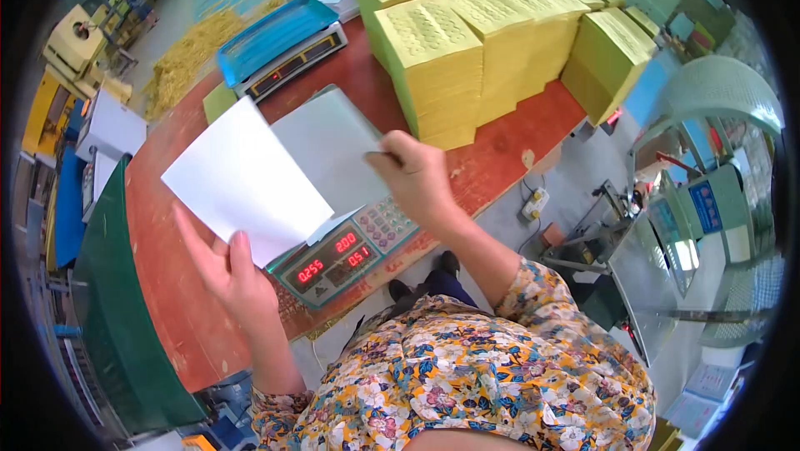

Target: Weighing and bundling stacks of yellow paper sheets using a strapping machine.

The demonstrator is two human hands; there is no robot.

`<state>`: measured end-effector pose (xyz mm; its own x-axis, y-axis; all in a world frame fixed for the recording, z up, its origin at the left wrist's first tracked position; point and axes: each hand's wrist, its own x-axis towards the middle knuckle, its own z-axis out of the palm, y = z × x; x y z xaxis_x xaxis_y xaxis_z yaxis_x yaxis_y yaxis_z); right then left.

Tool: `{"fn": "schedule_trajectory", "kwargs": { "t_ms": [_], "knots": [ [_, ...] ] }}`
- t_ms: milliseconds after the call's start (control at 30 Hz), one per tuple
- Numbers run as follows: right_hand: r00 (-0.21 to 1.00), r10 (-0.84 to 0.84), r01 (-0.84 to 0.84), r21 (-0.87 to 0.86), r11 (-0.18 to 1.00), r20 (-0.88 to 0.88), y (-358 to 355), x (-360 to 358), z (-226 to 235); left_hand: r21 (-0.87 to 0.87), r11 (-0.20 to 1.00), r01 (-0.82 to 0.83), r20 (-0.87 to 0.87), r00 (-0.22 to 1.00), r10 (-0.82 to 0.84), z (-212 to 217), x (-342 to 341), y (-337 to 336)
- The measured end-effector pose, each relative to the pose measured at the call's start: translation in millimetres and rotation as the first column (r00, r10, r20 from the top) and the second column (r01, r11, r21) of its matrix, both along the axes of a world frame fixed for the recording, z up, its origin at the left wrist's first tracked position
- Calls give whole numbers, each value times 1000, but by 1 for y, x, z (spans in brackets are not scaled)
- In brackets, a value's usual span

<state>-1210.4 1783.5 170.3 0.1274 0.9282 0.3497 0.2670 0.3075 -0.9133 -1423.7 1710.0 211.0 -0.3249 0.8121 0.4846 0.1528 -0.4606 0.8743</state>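
A smooth white sheet [250, 176] lies slanted over the left part of a grey pan [325, 134] on the near weighing scale [342, 259]. Its lower left edge meets my left hand [237, 280], whose fingers are stretched and spread, the thumb against the sheet. Whether the sheet is single or a thin stack, I cannot tell. My right hand [412, 176] is closed at the pan's right edge, with the thumb bent inward. What sits in its fingers is hidden. Below the pan, the scale's red digits are lit beside a keypad [386, 224].
Tall stacks of yellow embossed paper [450, 42] stand at the far right of the worn red table [167, 284]. A second scale with a blue tray [279, 34] sits at the far left. Green chairs [717, 201] are on the right; a yellow heap [196, 55] lies on the floor.
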Motion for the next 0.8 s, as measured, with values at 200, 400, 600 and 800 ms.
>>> {"fn": "schedule_trajectory", "kwargs": {
  "t_ms": [200,400,600,800],
  "knots": [
    [987,-65,22,-279,960,-147,15,55,-56,-302,943,142,412,911,-5,-64,-20,17],
    [980,145,-173,-226,958,-137,31,48,-45,-449,894,-9,332,927,176,-67,-36,7],
    [933,361,-356,-124,926,14,71,13,-8,-291,928,-232,384,860,336,-37,-18,-16],
    [796,106,-316,260,912,596,107,-7,-17,-299,943,-145,591,748,303,-52,-7,-34]
  ]
}}
